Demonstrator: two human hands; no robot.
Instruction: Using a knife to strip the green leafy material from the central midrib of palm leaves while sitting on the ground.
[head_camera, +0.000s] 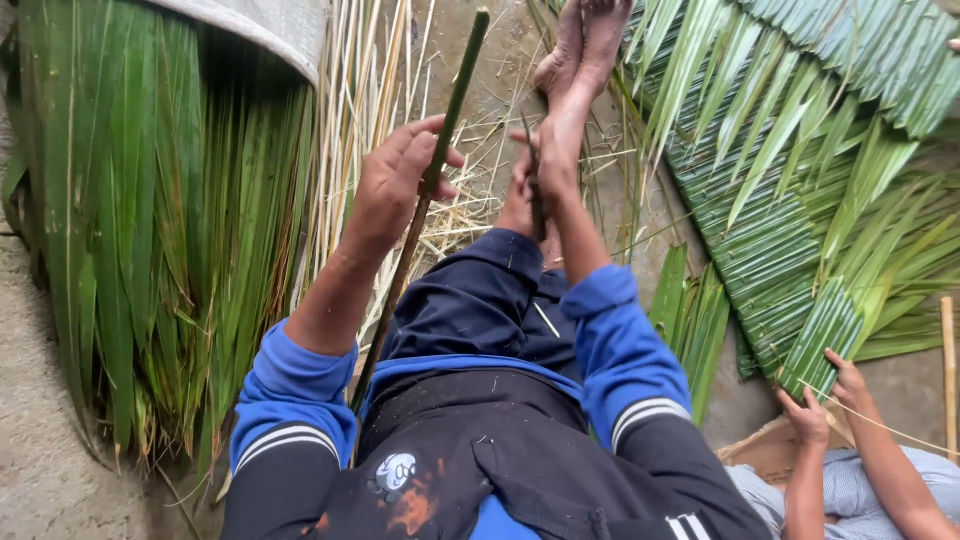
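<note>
My left hand (395, 185) grips a long green stalk (452, 105) that runs from the upper middle down past my knee. My right hand (540, 170) is closed around a small dark blade (535, 185), held just right of the stalk, above my dark-trousered leg (480, 295). My bare foot (585, 45) stretches out beyond the hands.
A thick bundle of long green leaves (160, 220) lies on the left, with pale dry strips (360, 110) beside it. A woven leaf panel (780, 200) covers the right. Another person's two hands (825, 400) hold its lower edge at the bottom right, near a wooden stick (948, 370).
</note>
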